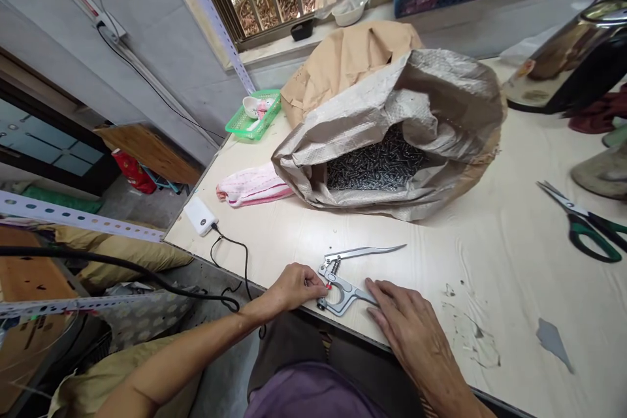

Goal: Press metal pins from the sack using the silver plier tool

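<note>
Snap fastener pliers, grey metal with a coil spring, lie on the table near its front edge, their handles spread apart. My left hand is closed in a pinch at the jaw end, right beside a small red part in the jaw; what its fingertips hold is hidden. The lower handle's end sits between the thumb and fingers of my right hand. Beyond the pliers lies a large woven sack, its mouth towards me, with many small dark metal pieces inside.
Green-handled scissors and a grey scrap lie to the right. A power bank with a black cable, a pink-white cloth and a green basket are on the left. An electric kettle stands at the back right.
</note>
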`<state>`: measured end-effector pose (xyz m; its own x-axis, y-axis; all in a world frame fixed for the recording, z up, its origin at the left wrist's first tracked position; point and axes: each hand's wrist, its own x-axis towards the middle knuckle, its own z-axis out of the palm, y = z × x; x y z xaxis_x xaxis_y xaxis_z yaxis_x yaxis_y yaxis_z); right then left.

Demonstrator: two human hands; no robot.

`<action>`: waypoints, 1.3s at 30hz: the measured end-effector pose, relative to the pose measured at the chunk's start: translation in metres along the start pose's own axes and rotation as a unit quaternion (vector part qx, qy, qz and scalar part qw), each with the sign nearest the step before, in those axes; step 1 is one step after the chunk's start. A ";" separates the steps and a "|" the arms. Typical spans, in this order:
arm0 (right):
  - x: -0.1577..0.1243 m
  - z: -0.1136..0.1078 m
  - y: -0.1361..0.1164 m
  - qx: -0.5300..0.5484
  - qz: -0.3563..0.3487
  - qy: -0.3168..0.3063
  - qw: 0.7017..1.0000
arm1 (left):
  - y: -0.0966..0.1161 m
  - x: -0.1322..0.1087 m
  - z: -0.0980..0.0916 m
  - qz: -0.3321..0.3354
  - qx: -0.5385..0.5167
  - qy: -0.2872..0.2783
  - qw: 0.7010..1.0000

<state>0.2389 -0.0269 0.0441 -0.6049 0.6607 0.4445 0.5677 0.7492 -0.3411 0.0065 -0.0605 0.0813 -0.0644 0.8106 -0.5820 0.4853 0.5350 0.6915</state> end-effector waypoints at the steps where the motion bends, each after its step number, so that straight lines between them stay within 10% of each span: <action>1: 0.004 -0.004 0.002 0.005 0.008 0.003 1.000 | 0.000 0.000 0.000 0.005 0.001 -0.007 1.000; 16: 0.064 -0.001 0.047 -0.108 -0.048 -0.086 0.989 | 0.004 -0.006 -0.006 0.023 0.053 -0.061 0.996; 30: 0.093 -0.015 0.057 -0.124 0.003 -0.073 0.990 | -0.016 -0.020 0.020 0.101 0.067 0.070 0.990; 39: 0.041 -0.007 0.033 0.024 -0.135 -0.152 0.979 | -0.003 -0.014 0.005 -0.001 0.036 -0.004 0.999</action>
<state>0.2366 0.0247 0.0569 -0.8713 0.4162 0.2602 0.3415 0.8948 -0.2876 0.0103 -0.0749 0.0853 -0.0578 0.8077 -0.5868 0.5470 0.5173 0.6582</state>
